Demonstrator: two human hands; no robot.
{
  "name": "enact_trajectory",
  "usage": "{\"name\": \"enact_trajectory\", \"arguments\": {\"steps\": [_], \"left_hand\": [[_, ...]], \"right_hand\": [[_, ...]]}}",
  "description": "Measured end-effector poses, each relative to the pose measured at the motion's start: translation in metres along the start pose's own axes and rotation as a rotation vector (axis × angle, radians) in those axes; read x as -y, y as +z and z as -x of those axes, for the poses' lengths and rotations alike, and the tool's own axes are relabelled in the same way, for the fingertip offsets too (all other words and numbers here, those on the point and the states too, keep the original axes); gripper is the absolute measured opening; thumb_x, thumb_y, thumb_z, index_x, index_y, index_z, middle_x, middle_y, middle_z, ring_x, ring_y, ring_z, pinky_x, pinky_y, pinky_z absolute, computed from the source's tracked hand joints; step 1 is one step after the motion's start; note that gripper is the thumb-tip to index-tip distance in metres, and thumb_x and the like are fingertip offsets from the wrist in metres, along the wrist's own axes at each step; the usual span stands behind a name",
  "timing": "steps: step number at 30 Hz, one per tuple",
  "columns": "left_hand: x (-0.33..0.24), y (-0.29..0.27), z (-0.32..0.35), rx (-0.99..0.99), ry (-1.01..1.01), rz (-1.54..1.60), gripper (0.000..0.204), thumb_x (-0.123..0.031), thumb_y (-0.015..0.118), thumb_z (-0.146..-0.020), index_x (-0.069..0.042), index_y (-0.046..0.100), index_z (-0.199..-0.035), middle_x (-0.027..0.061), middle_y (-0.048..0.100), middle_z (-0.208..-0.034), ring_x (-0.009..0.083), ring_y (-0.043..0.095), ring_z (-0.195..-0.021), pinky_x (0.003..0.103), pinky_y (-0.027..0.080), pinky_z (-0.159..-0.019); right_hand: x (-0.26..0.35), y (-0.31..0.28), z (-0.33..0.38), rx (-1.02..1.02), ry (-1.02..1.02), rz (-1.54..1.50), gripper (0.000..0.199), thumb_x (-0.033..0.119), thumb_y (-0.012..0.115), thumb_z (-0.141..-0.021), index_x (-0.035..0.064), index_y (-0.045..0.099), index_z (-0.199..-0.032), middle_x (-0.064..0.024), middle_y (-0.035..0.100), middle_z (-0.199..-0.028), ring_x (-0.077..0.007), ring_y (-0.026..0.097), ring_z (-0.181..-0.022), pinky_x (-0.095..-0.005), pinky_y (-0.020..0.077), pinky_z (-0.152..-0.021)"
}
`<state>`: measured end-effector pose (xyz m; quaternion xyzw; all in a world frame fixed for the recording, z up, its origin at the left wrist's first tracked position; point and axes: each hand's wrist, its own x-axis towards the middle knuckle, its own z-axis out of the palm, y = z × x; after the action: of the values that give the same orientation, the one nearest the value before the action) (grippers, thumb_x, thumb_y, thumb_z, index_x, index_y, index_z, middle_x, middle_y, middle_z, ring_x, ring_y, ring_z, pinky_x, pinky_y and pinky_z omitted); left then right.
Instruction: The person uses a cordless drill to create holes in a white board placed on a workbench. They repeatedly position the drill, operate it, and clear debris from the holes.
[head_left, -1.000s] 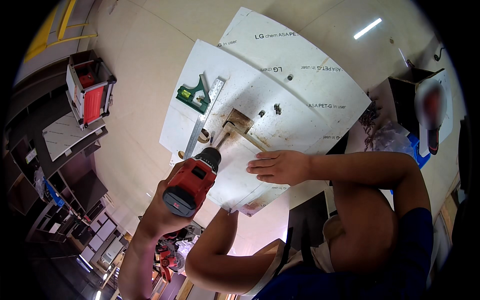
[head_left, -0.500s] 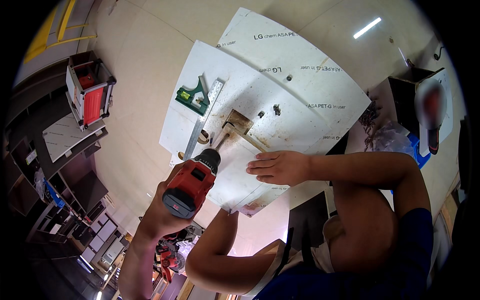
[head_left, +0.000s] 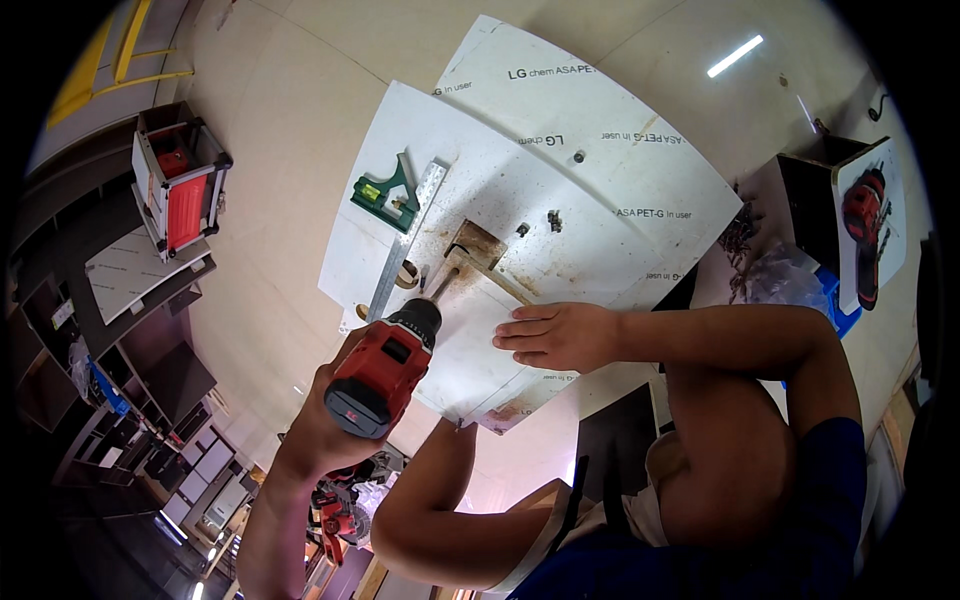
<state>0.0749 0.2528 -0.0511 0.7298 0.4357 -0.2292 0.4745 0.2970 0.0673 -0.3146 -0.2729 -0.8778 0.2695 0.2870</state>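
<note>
Bright glare streak (head_left: 735, 57) on pale floor (head_left: 290, 150), black curved fisheye rim.

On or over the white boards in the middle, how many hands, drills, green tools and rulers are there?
Hands: 2 (left hand, right hand)
Red drill: 1
Green tool: 1
Metal ruler: 1
Total: 5

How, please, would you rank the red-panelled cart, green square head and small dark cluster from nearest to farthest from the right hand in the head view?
1. Small dark cluster: on the white board, beyond the right hand.
2. Green square head: on the board's left side.
3. Red-panelled cart: far left.
</note>
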Motion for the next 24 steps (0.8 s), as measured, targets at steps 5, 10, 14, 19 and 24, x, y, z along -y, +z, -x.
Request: {"name": "enact_trajectory", "arguments": {"steps": [5,10,14,19,24], "left_hand": [[0.000,0.001,-0.002,-0.009,0.017,0.001,0.076,0.000,0.079,-0.075,-0.004,0.048,-0.145,0.0094,0.068,-0.118,0.0177,0.066,-0.100,0.031,0.052,-0.090],[-0.009,-0.002,-0.005,0.036,0.029,0.014,0.074,0.001,0.078,-0.075,-0.003,0.050,-0.144,0.0075,0.067,-0.117,0.0155,0.065,-0.098,0.030,0.051,-0.090],[-0.014,-0.003,-0.006,0.029,-0.007,0.052,0.072,0.001,0.077,-0.075,-0.002,0.051,-0.142,0.0066,0.068,-0.116,0.0136,0.065,-0.097,0.029,0.051,-0.090],[-0.014,-0.001,-0.006,0.005,0.002,0.053,0.070,0.001,0.077,-0.078,-0.002,0.050,-0.142,0.0071,0.069,-0.116,0.0130,0.066,-0.098,0.029,0.052,-0.090],[-0.016,0.001,-0.006,0.006,0.018,0.033,0.048,-0.001,0.074,-0.083,-0.005,0.058,-0.128,0.0095,0.067,-0.113,0.0236,0.067,-0.098,0.035,0.054,-0.089]], "right_hand": [[0.000,-0.001,0.000,-0.012,-0.004,-0.010,0.027,0.016,0.056,-0.098,0.0042,0.067,-0.120,-0.0130,0.049,-0.157,-0.0265,0.037,-0.152,-0.0435,0.0259,-0.129],[0.000,-0.002,0.000,-0.006,-0.009,0.008,0.028,0.016,0.057,-0.097,0.0042,0.067,-0.120,-0.0128,0.050,-0.156,-0.0266,0.038,-0.152,-0.0435,0.0260,-0.129],[-0.001,0.001,0.001,-0.028,-0.008,0.006,0.028,0.016,0.058,-0.096,0.0043,0.067,-0.120,-0.0125,0.050,-0.156,-0.0263,0.039,-0.151,-0.0436,0.0261,-0.129],[-0.001,0.002,0.001,-0.040,-0.014,0.023,0.027,0.017,0.058,-0.097,0.0045,0.068,-0.119,-0.0121,0.050,-0.156,-0.0259,0.039,-0.151,-0.0436,0.0259,-0.129],[0.000,0.002,0.001,-0.008,-0.012,0.020,0.028,0.017,0.057,-0.098,0.0043,0.067,-0.120,-0.0122,0.050,-0.157,-0.0260,0.038,-0.152,-0.0436,0.0251,-0.130]]}}
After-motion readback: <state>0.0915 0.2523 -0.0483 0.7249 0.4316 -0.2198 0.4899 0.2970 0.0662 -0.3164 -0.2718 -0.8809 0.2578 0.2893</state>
